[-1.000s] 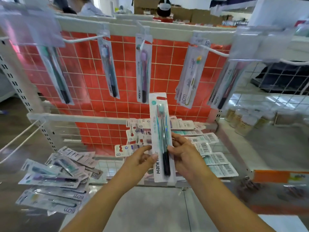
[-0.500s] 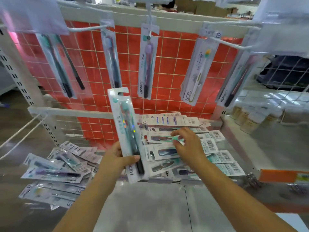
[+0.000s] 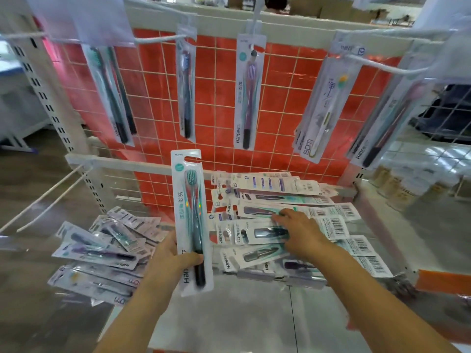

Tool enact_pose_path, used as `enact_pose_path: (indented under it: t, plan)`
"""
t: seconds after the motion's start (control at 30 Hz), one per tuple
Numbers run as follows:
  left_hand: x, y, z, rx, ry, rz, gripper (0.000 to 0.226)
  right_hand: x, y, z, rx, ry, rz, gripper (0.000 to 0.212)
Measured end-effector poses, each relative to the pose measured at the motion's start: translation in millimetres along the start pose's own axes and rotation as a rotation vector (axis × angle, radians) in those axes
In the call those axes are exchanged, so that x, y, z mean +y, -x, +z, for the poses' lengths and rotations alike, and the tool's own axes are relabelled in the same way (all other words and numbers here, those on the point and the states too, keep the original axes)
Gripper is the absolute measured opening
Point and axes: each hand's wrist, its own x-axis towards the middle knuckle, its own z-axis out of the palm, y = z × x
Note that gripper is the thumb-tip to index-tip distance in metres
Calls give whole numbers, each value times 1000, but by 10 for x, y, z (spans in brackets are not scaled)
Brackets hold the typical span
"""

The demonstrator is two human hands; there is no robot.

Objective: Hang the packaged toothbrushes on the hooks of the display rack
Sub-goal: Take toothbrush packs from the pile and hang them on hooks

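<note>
My left hand [image 3: 171,256] grips the lower end of a packaged teal toothbrush [image 3: 190,212] and holds it upright below the hooks. My right hand [image 3: 302,231] lies flat on a pile of packaged toothbrushes [image 3: 280,197] on the shelf, fingers on one pack; whether it grips a pack is unclear. The display rack [image 3: 216,21] has white hooks along its top bar, with packs hanging from them: a dark pair [image 3: 112,98], a blue one [image 3: 186,93], a purple one [image 3: 248,93], a yellow-headed one [image 3: 323,105] and one at the right [image 3: 382,126].
A second heap of packs [image 3: 102,253] lies at the lower left. Two bare white hooks [image 3: 48,197] jut out from the left upright. A red tiled panel [image 3: 280,85] backs the rack. Small jars [image 3: 402,189] stand on the shelf to the right.
My right hand let go of the teal pack and moved right onto the pile. My left hand carried the pack leftward and now holds it alone.
</note>
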Motion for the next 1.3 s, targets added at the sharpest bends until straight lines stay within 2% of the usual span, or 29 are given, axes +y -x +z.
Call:
enact_pose_path:
  t: [0.23, 0.37, 0.43, 0.53, 0.67, 0.73, 0.87, 0.93, 1.0, 1.03, 1.07, 1.13, 1.27, 1.3]
  plan:
    - [-38, 23, 78, 2, 0, -17, 51, 4, 90, 39, 206, 38, -8, 61]
    - [-30, 23, 94, 8, -19, -34, 49, 59, 83, -8, 319, -40, -78, 32]
    - [-29, 14, 96, 13, -30, -32, 49, 99, 86, -15, 342, -140, -145, 24]
    - [-10, 21, 126, 21, -37, -28, 49, 132, 107, -30, 412, -240, -193, 25]
    - [40, 36, 197, 2, -28, -7, 48, 30, 180, -123, 732, -382, -244, 32]
    - [71, 38, 236, -16, -11, 12, 47, -116, 292, -285, 815, -590, -219, 35]
    - [142, 58, 335, -98, 64, 31, 52, -345, 448, -566, 688, -1301, -117, 37]
    - [154, 72, 382, -124, 108, 29, 55, -406, 501, -652, 397, -1587, -68, 15]
    - [163, 88, 419, -146, 146, 39, 56, -446, 540, -672, 9, -1911, -95, 56]
    - [172, 98, 435, -158, 154, 46, 56, -447, 557, -650, -153, -2054, -157, 63]
    - [183, 109, 445, -171, 161, 53, 56, -448, 576, -621, -258, -2147, -225, 59]
    - [218, 125, 448, -207, 182, 71, 59, -444, 634, -526, -297, -2147, -393, 42]
    - [271, 142, 420, -264, 265, 102, 70, -499, 671, -454, -228, -2180, -425, 63]
    - [269, 143, 412, -271, 276, 109, 71, -521, 674, -456, -231, -2216, -427, 61]
